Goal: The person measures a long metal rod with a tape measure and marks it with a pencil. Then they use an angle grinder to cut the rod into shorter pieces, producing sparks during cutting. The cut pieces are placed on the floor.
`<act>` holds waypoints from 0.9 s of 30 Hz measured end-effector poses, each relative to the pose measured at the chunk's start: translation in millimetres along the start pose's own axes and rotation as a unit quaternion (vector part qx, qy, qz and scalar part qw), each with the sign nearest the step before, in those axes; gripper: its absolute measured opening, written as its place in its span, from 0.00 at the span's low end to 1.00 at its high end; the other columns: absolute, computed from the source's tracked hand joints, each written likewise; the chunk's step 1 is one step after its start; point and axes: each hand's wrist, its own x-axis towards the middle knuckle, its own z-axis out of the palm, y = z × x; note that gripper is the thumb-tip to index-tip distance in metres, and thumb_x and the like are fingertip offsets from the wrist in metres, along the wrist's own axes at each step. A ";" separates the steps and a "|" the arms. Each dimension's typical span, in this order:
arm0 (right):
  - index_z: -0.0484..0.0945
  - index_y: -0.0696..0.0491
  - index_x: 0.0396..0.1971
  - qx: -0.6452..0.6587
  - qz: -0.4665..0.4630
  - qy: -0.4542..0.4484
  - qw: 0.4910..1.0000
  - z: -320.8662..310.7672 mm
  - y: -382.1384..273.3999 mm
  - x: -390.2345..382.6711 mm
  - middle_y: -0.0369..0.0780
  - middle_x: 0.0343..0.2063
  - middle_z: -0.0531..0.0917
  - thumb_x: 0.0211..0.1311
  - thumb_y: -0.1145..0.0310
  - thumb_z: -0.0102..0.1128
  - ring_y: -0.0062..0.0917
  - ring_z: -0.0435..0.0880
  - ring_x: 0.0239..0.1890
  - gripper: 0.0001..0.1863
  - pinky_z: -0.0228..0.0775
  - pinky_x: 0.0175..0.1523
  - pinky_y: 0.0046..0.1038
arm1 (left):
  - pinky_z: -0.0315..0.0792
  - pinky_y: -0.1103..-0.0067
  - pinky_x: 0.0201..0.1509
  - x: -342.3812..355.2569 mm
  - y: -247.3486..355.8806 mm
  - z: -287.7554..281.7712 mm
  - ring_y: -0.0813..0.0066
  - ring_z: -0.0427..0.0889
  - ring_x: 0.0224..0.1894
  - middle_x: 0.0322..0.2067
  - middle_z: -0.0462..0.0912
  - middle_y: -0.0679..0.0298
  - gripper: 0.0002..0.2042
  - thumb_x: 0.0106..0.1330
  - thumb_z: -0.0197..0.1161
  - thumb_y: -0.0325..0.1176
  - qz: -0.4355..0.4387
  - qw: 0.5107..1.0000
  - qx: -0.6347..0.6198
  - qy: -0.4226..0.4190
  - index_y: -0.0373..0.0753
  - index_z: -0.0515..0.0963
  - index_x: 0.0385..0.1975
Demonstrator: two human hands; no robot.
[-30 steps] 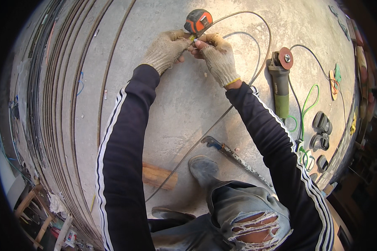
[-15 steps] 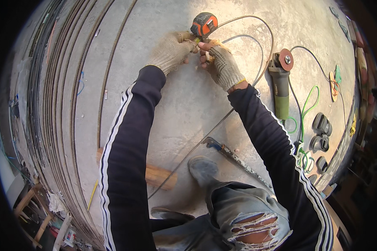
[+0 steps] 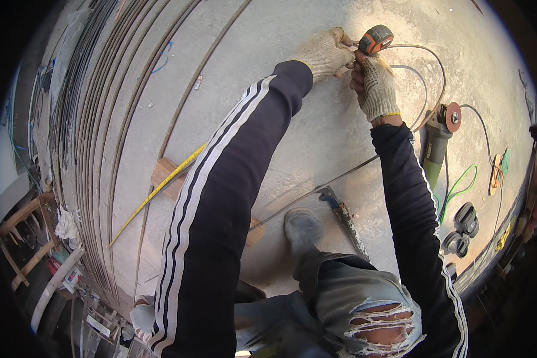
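At the top of the head view, my left hand, in a knitted work glove, is closed at the base of an orange-and-black tape measure. My right hand, gloved with bare fingertips showing, is closed just under the case, its fingertips pinched by the left one's. The exact grip point is partly hidden. The tape's yellow blade shows beyond my left forearm, running down-left across a wooden block. A looped thin rod runs behind my right hand.
An angle grinder and green cord lie right, with black objects and sandals. A blue-ended metal bar lies by my boot. Long steel bars line the left, beside scrap wood.
Both hands and the tape measure have moved rightward in the view, and the whole scene has shifted and turned. More of the yellow blade now shows at lower left.
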 end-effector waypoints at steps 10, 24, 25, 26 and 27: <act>0.76 0.51 0.40 -0.021 0.014 -0.049 0.998 0.2 -9.1 7.4 0.31 0.27 0.73 0.80 0.69 0.55 0.13 0.64 0.20 0.04 0.58 0.24 0.17 | 0.85 0.75 0.56 -100.0 -59.2 -67.0 0.66 0.91 0.51 0.52 0.89 0.53 0.31 0.76 0.57 0.62 -0.021 0.998 0.012 0.052 0.41 0.82 0.62; 0.76 0.54 0.42 -0.069 0.016 -0.072 0.995 -8.5 -17.3 15.4 0.29 0.26 0.70 0.79 0.68 0.61 0.13 0.61 0.21 0.06 0.56 0.25 0.18 | 0.80 0.77 0.61 -336.0 -157.8 -171.7 0.68 0.88 0.52 0.50 0.90 0.54 0.30 0.76 0.60 0.58 -0.241 0.967 0.071 0.030 0.37 0.85 0.61; 0.76 0.54 0.43 -0.072 0.018 -0.073 0.995 -8.5 -18.3 16.5 0.29 0.26 0.70 0.79 0.69 0.60 0.13 0.61 0.21 0.05 0.56 0.25 0.18 | 0.80 0.77 0.60 -340.8 -158.9 -173.2 0.69 0.88 0.52 0.50 0.90 0.55 0.29 0.76 0.61 0.57 -0.240 0.969 0.054 0.032 0.37 0.85 0.61; 0.76 0.55 0.44 -0.065 0.021 -0.080 0.994 -9.1 -19.6 16.5 0.29 0.26 0.69 0.79 0.69 0.59 0.13 0.61 0.21 0.05 0.56 0.25 0.18 | 0.80 0.77 0.60 -347.0 -159.8 -174.7 0.69 0.88 0.51 0.50 0.90 0.55 0.28 0.76 0.61 0.56 -0.231 0.971 0.037 0.058 0.37 0.85 0.61; 0.75 0.55 0.44 -0.070 0.022 -0.079 0.994 -9.7 -20.6 16.9 0.29 0.26 0.69 0.79 0.69 0.59 0.13 0.61 0.21 0.05 0.56 0.25 0.18 | 0.80 0.77 0.60 -353.4 -161.0 -176.0 0.69 0.88 0.51 0.50 0.90 0.56 0.27 0.76 0.61 0.54 -0.221 0.971 0.020 0.083 0.37 0.85 0.60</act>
